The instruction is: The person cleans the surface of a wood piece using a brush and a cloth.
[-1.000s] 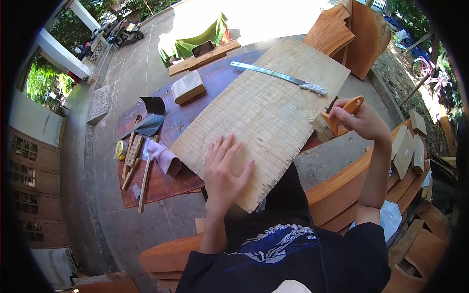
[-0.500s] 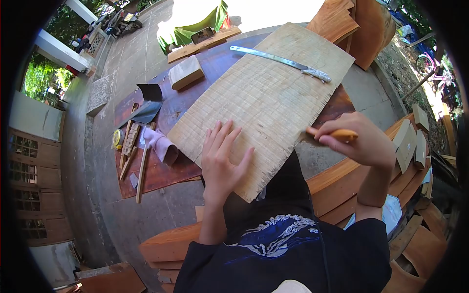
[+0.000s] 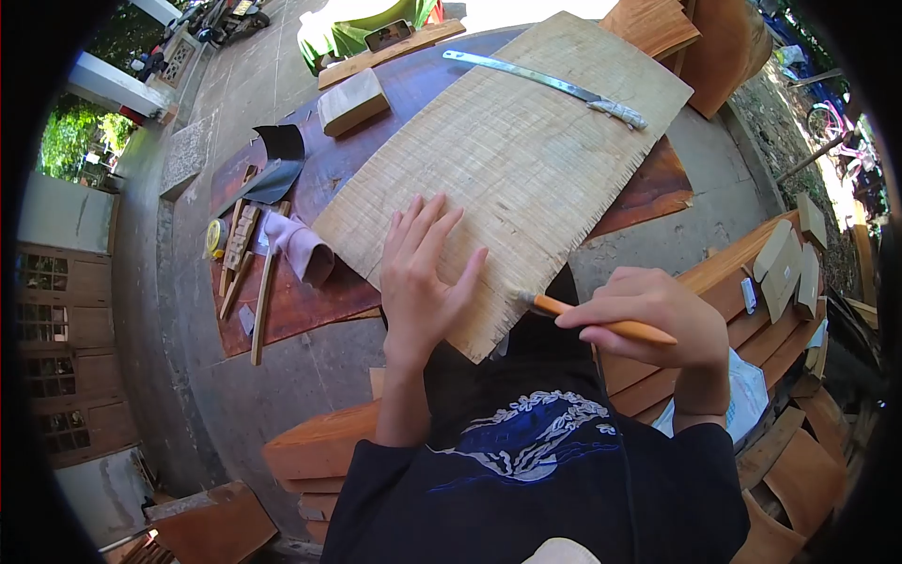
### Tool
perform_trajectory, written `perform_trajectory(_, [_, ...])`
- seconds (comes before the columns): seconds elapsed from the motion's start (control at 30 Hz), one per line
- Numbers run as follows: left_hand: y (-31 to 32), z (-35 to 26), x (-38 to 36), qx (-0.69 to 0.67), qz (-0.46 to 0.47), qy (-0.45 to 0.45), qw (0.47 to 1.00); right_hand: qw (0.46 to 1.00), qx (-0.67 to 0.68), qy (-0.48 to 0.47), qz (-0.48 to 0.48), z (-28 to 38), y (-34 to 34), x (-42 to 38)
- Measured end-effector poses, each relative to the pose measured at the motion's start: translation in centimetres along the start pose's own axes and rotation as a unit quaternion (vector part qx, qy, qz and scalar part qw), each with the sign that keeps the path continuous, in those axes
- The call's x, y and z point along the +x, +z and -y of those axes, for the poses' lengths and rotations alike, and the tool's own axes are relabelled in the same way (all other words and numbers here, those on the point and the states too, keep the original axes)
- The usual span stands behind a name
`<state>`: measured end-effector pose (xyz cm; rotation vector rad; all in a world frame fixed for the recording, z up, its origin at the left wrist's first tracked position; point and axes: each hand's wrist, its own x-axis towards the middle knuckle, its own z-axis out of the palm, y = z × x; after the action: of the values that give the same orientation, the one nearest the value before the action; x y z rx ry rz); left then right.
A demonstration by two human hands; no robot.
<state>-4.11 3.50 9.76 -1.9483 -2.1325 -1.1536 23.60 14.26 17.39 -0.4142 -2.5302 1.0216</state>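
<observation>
A large pale wooden board (image 3: 526,150) with many fine scored lines lies across a dark reddish worktop (image 3: 310,310). My left hand (image 3: 423,277) rests flat on the board's near end, fingers spread. My right hand (image 3: 658,315) grips an orange-handled tool (image 3: 601,322). The tool's tip sits at the board's frayed near right edge, close to the corner. A long metal saw blade (image 3: 545,83) with a wrapped handle lies across the board's far end.
On the worktop to the left lie a wooden block (image 3: 352,101), a dark metal scoop (image 3: 272,169), a pink cloth (image 3: 301,249), a yellow tape measure (image 3: 214,237) and several thin sticks. Reddish curved wood pieces (image 3: 780,273) stack on my right. A phone (image 3: 388,36) stands at the far end.
My right hand has drawn the orange-handled tool along the board's right edge toward me, from mid-edge to the near corner. The left hand stayed flat on the board.
</observation>
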Motion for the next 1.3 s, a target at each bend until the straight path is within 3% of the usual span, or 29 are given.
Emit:
perform_trajectory(0.07, [0.1,0.1,0.2,0.002,-0.001,0.000,1.000,0.999,0.021,0.030,-0.001,-0.6,0.0,-0.7])
perform_trajectory(0.1, [0.1,0.0,0.1,0.000,-0.002,-0.002,1.000,0.987,0.038,0.107,-0.110,-1.8,-0.1,-0.9])
perform_trajectory(0.2, [0.2,0.0,0.1,0.000,-0.006,-0.001,1.000,0.984,-0.055,0.085,-0.146,-1.2,0.0,-1.7])
perform_trajectory(0.23, [0.1,0.0,0.1,0.001,-0.003,0.001,1.000,0.995,-0.024,0.057,-0.081,-0.1,0.4,-1.4])
perform_trajectory(0.33, [0.1,0.1,0.1,0.002,-0.001,0.001,1.000,0.998,0.052,0.045,-0.017,-1.2,0.7,-1.3])
perform_trajectory(0.37, [0.1,0.0,0.0,0.001,0.000,0.001,1.000,0.982,0.081,0.151,-0.080,-1.6,-0.1,-1.5])
perform_trajectory(0.47, [0.1,0.1,0.1,0.003,-0.006,0.002,1.000,0.983,-0.080,0.080,-0.143,-1.2,0.7,-1.3])
perform_trajectory(0.53, [0.2,0.4,-0.1,0.005,0.000,0.004,1.000,1.000,-0.007,-0.028,0.000,1.2,3.0,-1.0])
perform_trajectory(0.6, [0.2,0.4,-0.1,0.006,0.000,0.004,1.000,0.988,0.017,-0.012,0.153,2.5,3.2,-1.0])
perform_trajectory(0.7, [0.2,0.4,-0.3,0.000,-0.004,0.001,1.000,0.987,-0.074,0.047,-0.131,0.1,2.0,-1.7])
perform_trajectory(0.8, [0.0,0.2,0.0,0.001,-0.009,0.003,1.000,0.994,-0.057,0.031,-0.090,1.1,3.2,-1.5])
perform_trajectory(0.83, [0.0,0.1,0.0,0.002,-0.008,0.003,1.000,0.997,-0.069,0.023,0.019,2.3,3.1,-1.7])
perform_trajectory(0.93, [0.2,0.3,-0.2,0.007,-0.017,0.012,1.000,0.999,0.030,0.032,0.013,1.1,2.4,-1.4])
perform_trajectory(0.97, [0.2,0.6,-0.4,-0.020,-0.038,0.021,0.999,0.987,0.050,0.117,-0.095,0.3,2.1,-1.5])
perform_trajectory(1.07, [0.3,1.2,-1.2,-0.087,-0.124,0.020,0.988,0.963,-0.097,0.170,-0.185,0.7,0.7,0.4])
perform_trajectory(1.1, [0.2,0.8,-2.0,-0.105,-0.158,0.001,0.982,0.976,-0.103,0.076,-0.178,0.6,1.8,0.8])
perform_trajectory(1.2, [0.5,1.3,-4.6,-0.111,-0.216,-0.009,0.970,0.994,-0.078,-0.063,0.031,3.6,2.4,3.2])
perform_trajectory(1.23, [0.8,1.8,-5.7,-0.103,-0.221,-0.006,0.970,0.996,-0.044,-0.080,0.019,3.5,2.0,3.9])
perform_trajectory(1.3, [1.1,2.2,-8.1,-0.067,-0.222,-0.014,0.973,0.988,-0.146,0.016,-0.049,2.4,1.2,6.0])
